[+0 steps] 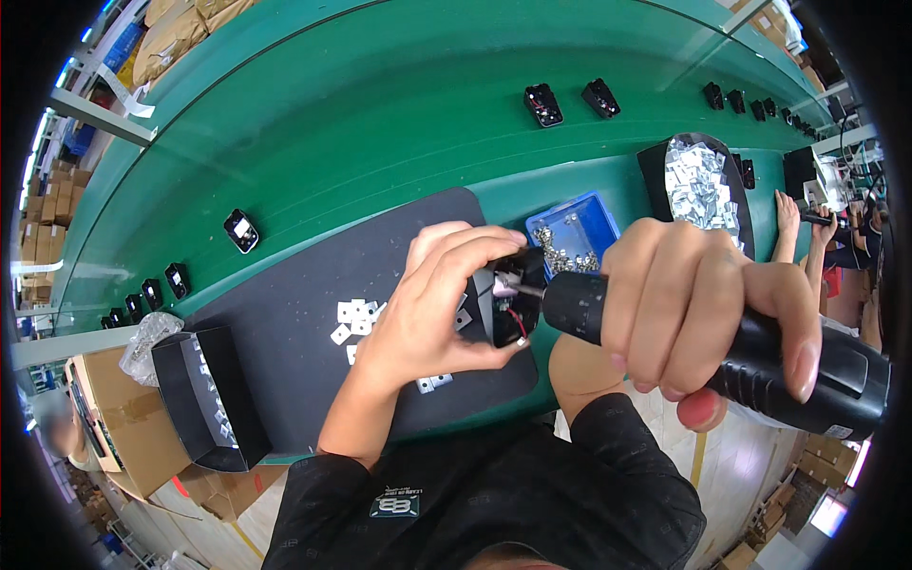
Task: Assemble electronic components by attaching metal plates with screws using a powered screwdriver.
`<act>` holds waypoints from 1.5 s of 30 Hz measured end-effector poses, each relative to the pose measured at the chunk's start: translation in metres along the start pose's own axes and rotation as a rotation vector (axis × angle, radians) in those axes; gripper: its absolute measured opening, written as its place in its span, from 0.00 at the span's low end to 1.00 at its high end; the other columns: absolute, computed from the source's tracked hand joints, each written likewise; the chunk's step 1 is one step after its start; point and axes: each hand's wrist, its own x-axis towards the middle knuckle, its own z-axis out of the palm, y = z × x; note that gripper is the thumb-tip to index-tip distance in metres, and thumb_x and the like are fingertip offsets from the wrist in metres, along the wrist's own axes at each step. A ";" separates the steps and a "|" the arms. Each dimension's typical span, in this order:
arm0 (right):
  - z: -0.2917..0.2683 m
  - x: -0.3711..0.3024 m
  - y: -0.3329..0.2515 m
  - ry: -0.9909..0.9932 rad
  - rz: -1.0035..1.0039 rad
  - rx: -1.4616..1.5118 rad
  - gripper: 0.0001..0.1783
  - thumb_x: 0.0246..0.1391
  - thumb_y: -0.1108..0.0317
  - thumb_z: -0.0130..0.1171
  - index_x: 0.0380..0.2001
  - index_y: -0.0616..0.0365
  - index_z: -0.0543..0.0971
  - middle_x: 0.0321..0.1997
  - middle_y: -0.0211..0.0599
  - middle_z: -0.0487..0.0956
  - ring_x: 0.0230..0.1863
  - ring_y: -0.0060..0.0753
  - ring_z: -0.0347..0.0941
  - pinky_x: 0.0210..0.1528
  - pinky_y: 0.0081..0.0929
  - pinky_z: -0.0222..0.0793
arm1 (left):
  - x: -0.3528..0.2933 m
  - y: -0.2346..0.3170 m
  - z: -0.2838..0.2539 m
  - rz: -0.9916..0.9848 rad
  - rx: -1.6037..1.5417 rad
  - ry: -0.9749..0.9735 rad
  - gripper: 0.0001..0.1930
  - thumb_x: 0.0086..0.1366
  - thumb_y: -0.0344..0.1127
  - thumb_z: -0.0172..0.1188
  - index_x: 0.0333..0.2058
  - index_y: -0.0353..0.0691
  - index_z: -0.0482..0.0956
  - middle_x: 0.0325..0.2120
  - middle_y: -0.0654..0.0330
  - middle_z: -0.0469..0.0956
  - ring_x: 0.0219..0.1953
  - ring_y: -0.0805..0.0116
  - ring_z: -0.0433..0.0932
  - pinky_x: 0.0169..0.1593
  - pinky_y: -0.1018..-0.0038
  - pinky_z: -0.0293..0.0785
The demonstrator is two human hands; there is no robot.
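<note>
My left hand [423, 309] pinched the black housing [501, 329] between thumb and fingers, over the right end of the dark mat [285, 294]. My right hand [689, 304] was wrapped around the black power driver [755, 361], its bit [529, 289] pointing into the opening. I couldn't tell whether the tip sat in a screw; unseated, it could have skidded and nicked the red wire [518, 319]. A slack left grip could have let the housing twist under torque.
</note>
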 end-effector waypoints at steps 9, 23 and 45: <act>0.042 -0.002 -0.006 0.672 -0.266 -0.399 0.26 0.49 0.68 0.57 0.54 0.51 0.69 0.25 0.24 0.71 0.20 0.18 0.67 0.28 0.20 0.63 | -0.005 -0.032 0.011 -0.102 0.487 0.344 0.45 0.35 0.29 0.76 0.54 0.35 0.63 0.50 0.51 0.72 0.50 0.53 0.73 0.57 0.56 0.62; 0.032 -0.022 -0.050 0.605 -0.492 -0.484 0.26 0.50 0.67 0.62 0.53 0.53 0.68 0.25 0.27 0.74 0.23 0.20 0.73 0.31 0.20 0.71 | -0.002 -0.140 -0.040 -0.794 0.593 0.104 0.38 0.46 0.41 0.73 0.52 0.31 0.63 0.44 0.41 0.76 0.51 0.47 0.74 0.57 0.59 0.65; 0.011 -0.033 -0.061 0.689 -0.531 -0.431 0.29 0.53 0.69 0.58 0.58 0.56 0.62 0.24 0.27 0.72 0.21 0.19 0.71 0.27 0.19 0.70 | 0.118 -0.183 0.087 -0.031 0.744 -0.127 0.16 0.47 0.38 0.69 0.34 0.38 0.78 0.50 0.46 0.71 0.55 0.49 0.69 0.59 0.59 0.63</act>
